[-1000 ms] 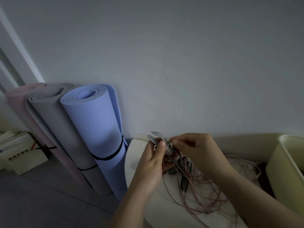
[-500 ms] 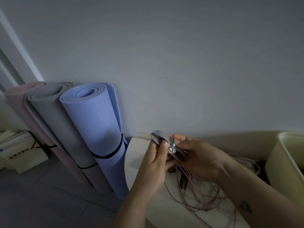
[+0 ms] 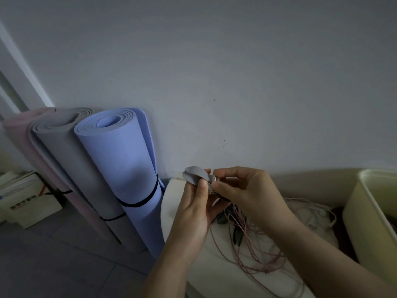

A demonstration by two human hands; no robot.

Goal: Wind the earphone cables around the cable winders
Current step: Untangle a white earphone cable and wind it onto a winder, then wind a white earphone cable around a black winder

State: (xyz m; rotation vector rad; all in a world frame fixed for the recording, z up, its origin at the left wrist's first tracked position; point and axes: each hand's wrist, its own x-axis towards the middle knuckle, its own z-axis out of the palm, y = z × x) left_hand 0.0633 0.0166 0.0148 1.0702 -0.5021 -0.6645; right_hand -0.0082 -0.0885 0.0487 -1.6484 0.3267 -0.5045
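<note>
Pinching the grey oval-flapped cable winder (image 3: 196,175), the left hand (image 3: 192,214) held it up; the right hand (image 3: 247,196) pinched its centre, thin pink earphone cable (image 3: 245,241) hanging below both hands.

Rolled mats (image 3: 120,173) against wall; cream bin (image 3: 365,214) right

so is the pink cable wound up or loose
Loose: the pink earphone cable sprawls in tangled loops on the white table, below the grey cable winder in the left hand.
</note>
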